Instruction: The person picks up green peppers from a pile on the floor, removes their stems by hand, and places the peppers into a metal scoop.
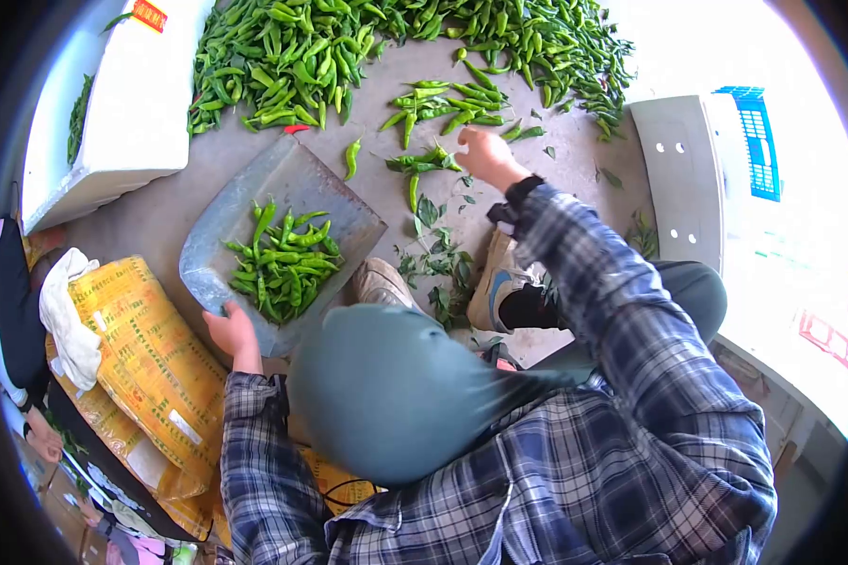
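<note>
My left hand (233, 331) is closed on the near-left rim of a grey metal scoop (212, 226), with the thumb on its inner side. A heap of green peppers (287, 264) lies inside the scoop. Out in front, my right hand (485, 155) is over the floor, just right of a small bunch of green peppers (424, 162). Its fingers are curled, and whether anything is between them is too small to tell. More loose peppers (452, 104) lie just beyond it. A single pepper (351, 158) rests between the scoop and the bunch.
A large pepper pile (292, 56) spans the back. Foam boxes (141, 94) stand at left, and a white holed box (678, 179) with a blue basket (758, 141) at right. Yellow taped cartons (146, 348) lie at left. Leaves (438, 264) litter the floor by my shoes. Another person's hand (42, 436) shows lower left.
</note>
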Tool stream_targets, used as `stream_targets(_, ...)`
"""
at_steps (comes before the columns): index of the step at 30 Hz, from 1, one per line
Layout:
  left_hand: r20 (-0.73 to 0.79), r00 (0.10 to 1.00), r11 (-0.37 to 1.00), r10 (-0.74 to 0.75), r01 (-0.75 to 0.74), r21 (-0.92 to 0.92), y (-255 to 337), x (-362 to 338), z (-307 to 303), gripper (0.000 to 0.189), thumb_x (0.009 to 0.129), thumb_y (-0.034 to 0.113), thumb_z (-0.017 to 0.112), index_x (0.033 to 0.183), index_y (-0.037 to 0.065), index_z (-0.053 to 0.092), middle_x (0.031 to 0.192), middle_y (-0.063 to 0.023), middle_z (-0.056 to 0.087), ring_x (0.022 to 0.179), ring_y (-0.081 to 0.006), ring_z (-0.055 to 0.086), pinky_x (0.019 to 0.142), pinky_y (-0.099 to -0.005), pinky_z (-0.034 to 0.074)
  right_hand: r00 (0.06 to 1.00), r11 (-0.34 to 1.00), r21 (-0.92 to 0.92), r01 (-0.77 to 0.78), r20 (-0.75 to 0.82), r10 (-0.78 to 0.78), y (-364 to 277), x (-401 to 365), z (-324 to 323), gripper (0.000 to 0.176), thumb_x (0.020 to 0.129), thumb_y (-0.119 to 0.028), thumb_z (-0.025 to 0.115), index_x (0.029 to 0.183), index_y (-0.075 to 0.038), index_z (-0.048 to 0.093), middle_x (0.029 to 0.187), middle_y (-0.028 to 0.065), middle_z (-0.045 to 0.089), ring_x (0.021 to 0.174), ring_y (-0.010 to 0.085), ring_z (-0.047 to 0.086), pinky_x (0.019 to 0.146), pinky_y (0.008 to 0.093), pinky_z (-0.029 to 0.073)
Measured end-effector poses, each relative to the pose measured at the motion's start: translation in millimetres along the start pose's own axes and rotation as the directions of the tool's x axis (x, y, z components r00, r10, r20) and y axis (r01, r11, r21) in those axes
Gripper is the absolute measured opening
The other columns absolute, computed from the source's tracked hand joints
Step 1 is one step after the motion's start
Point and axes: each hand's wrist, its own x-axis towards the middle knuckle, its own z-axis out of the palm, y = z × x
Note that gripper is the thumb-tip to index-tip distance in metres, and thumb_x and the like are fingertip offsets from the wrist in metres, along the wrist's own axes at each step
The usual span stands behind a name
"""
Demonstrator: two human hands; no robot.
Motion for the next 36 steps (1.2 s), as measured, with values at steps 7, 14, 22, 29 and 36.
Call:
stream_targets(7, 0.001, 1.000, 1.000, -0.007, 0.007, 0.010, -7, 5, 5, 0.039, 0.080, 0.019, 0.055, 0.107, -0.008, 0.047, 0.099, -0.0252, 0.058, 0.092, -0.0397, 0.056, 0.080, -0.0424, 0.042, 0.980, 0.944, 0.277, -0.180, 0.136, 0.147, 10, 9, 40, 0.019, 0.065, -0.020, 0.067, 0.074, -0.004, 0.065, 0.071, 0.0138, 0.064, 0.070, 0.0265, 0.063, 0.068, 0.0345, 0.050)
stream_targets(14, 0.005, 1.000, 0.999, -0.003, 0.003, -0.039, -8, 4, 6, 0.037, 0.080, 0.015, 0.054, 0.109, -0.008, 0.046, 0.102, -0.0253, 0.057, 0.094, -0.0383, 0.055, 0.081, -0.0406, 0.042, 0.878, 0.770, 0.531, -0.355, 0.472, 0.080, 11, -4, 4, 0.017, 0.073, -0.019, 0.064, 0.077, -0.002, 0.065, 0.068, 0.0122, 0.064, 0.059, 0.0213, 0.063, 0.060, 0.0334, 0.051)
stream_targets(22, 0.028, 1.000, 0.999, -0.005, 0.006, -0.045, -12, 5, 6, 0.039, 0.081, 0.017, 0.054, 0.110, -0.008, 0.046, 0.104, -0.0260, 0.056, 0.095, -0.0383, 0.055, 0.082, -0.0407, 0.042, 0.991, 0.999, 0.053, -0.011, 0.136, 0.003, -7, 1, 15, 0.017, 0.072, -0.016, 0.052, 0.074, -0.002, 0.062, 0.076, 0.0180, 0.063, 0.073, 0.0367, 0.061, 0.067, 0.0435, 0.049)
stream_targets(29, -0.003, 1.000, 1.000, 0.009, -0.009, -0.007, -5, 3, 4, 0.040, 0.081, 0.017, 0.054, 0.110, -0.009, 0.046, 0.104, -0.0261, 0.056, 0.095, -0.0381, 0.055, 0.082, -0.0405, 0.042, 0.985, 0.993, 0.017, -0.113, 0.131, 0.110, -15, 4, 31, 0.028, 0.069, -0.014, 0.057, 0.095, -0.005, 0.054, 0.089, 0.0219, 0.060, 0.082, 0.0375, 0.059, 0.073, 0.0441, 0.047)
stream_targets(36, -0.016, 1.000, 0.999, 0.017, -0.017, -0.041, -3, 2, 4, 0.038, 0.081, 0.016, 0.054, 0.109, -0.008, 0.046, 0.102, -0.0260, 0.057, 0.094, -0.0372, 0.056, 0.081, -0.0401, 0.043, 0.985, 0.986, 0.044, 0.162, 0.055, -0.164, -42, -2, 29, 0.026, 0.072, -0.008, 0.052, 0.098, -0.008, 0.051, 0.088, 0.0194, 0.056, 0.080, 0.0365, 0.059, 0.070, 0.0432, 0.048)
